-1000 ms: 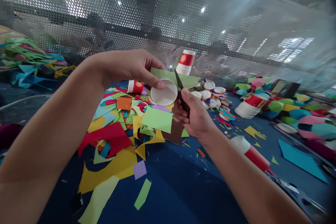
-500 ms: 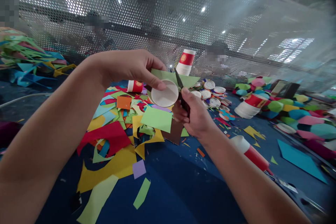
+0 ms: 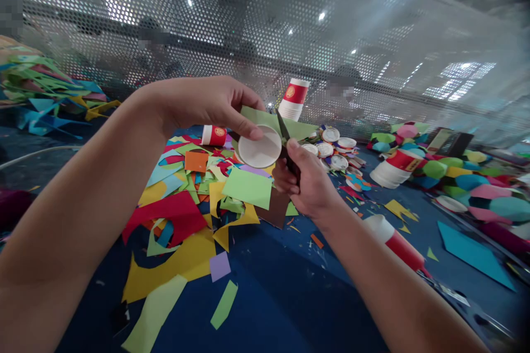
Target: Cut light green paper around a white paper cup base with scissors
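My left hand is closed on a round white paper disc, which looks like a cup bottom, with the thumb on its face. Behind the disc, the same hand pinches a light green paper sheet. My right hand is wrapped round dark-handled scissors. A dark blade lies across the green sheet, just right of the disc. The second blade and part of the handles are hidden. Both hands are held above a heap of paper scraps.
Coloured offcuts, among them a green sheet and a red piece, cover the blue table. Stacked paper cups stand behind my hands. A red-and-white cup lies near my right forearm. Several white discs are piled beyond.
The scissors and both hands keep nearly the same place. The view has shifted slightly, and the green sheet sits a touch further right.
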`<state>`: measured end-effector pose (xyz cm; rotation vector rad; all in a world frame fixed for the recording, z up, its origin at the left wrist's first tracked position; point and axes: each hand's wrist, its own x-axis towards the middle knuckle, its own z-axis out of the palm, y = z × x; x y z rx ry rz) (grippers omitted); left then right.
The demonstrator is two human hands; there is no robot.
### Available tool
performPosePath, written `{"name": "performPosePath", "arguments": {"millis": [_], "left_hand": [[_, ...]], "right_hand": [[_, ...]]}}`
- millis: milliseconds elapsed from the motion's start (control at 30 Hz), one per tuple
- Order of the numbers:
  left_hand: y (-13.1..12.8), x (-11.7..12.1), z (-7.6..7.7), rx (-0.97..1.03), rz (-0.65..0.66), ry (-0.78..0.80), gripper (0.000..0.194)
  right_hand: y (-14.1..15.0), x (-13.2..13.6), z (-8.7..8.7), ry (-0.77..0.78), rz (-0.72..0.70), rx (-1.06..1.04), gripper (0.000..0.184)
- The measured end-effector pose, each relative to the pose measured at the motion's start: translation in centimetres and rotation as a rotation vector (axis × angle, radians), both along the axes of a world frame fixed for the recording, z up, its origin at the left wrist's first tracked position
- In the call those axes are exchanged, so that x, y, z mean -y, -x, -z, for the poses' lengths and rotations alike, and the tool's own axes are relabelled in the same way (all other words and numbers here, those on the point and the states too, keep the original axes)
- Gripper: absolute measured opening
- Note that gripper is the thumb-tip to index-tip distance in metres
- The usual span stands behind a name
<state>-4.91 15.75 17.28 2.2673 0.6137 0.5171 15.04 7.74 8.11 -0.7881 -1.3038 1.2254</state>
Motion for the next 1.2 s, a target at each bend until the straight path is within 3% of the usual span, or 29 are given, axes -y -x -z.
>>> {"name": "performPosePath", "arguments": {"millis": [567, 800, 1033, 1200], "left_hand": [[0.3, 0.1, -0.2, -0.047, -0.014, 0.039, 0.040], [0.4, -0.9, 0.4, -0.047, 0.063, 0.030, 0.039], [0.8, -0.1, -0.2, -0.046, 0.022, 0.096, 0.035], [0.7, -1.1, 0.2, 0.027, 0.039, 0.074, 0.033]], "right_hand": [[0.2, 0.0, -0.1, 0.019, 0.053, -0.064, 0.065], [0.0, -0.2, 0.0, 0.023, 0.054, -0.060, 0.067], [-0.1, -0.4, 0.2, 0.049, 0.062, -0.072, 0.066], [-0.2, -0.5, 0.3, 0.034, 0.070, -0.059, 0.064]]}}
